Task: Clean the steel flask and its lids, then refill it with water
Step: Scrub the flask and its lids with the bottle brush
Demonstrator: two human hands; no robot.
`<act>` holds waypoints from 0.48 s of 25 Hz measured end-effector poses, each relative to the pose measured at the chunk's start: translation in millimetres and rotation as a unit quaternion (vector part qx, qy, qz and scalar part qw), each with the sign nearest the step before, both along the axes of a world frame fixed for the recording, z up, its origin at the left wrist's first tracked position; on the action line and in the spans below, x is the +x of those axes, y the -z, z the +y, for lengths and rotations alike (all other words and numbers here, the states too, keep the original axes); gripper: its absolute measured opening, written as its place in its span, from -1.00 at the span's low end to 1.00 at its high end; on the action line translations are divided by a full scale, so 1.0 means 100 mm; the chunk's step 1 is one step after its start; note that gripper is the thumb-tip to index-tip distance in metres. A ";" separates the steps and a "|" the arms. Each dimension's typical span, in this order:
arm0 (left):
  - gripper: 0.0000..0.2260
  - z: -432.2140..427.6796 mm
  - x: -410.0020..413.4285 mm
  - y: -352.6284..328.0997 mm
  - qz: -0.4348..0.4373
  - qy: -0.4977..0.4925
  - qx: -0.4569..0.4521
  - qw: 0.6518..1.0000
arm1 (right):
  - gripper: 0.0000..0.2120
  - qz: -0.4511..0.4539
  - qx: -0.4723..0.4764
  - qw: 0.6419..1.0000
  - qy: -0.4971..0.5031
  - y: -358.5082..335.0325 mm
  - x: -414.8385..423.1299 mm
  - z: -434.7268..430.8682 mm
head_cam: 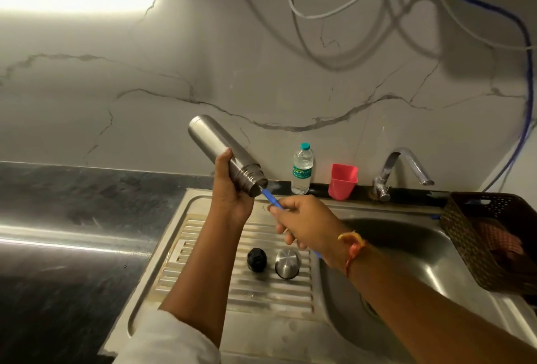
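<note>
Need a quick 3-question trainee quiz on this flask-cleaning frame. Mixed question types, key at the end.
1. True or false: the round black plastic lid and the steel cup lid both lie on the ribbed steel drainboard, off the cylindrical steel flask.
2. Pick one: the thin blue-handled tool held in the right hand goes into A) a pink cup, B) the flask's mouth, C) the sink bowl.
3. Which hand grips the flask, and is the flask upright or tilted?

Key: 1 true. 2 B. 3 the left hand; tilted, mouth angled down.
</note>
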State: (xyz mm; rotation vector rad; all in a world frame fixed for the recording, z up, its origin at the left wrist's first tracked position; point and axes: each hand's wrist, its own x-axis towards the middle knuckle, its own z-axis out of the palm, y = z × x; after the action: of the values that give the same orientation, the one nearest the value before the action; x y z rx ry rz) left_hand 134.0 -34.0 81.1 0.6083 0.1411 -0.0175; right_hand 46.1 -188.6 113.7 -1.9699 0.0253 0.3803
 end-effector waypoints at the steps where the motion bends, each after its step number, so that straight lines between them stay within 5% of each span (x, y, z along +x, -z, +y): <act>1: -0.46 -0.01 -0.01 0.02 0.013 0.002 0.021 1.000 | -0.79 -0.091 -0.137 0.986 -0.005 0.05 0.01 0.00; 4: -0.51 -0.02 0.00 0.06 0.055 -0.027 0.050 0.997 | -0.76 -0.242 -0.420 0.874 0.017 0.14 0.03 -0.03; 10: -0.48 0.04 0.01 0.00 0.191 -0.021 0.061 0.980 | -0.71 -0.421 -0.494 0.761 -0.005 0.32 0.00 -0.14; 12: -0.39 0.03 0.04 -0.02 0.219 -0.014 0.043 0.975 | -0.75 -0.431 -0.505 0.748 -0.024 0.36 0.01 -0.13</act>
State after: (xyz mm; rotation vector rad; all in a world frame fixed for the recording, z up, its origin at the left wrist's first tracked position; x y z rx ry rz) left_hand 138.1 -30.6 83.4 0.6831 0.5807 -0.1202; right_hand 46.9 -201.6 78.2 -3.0436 -0.5174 -0.7267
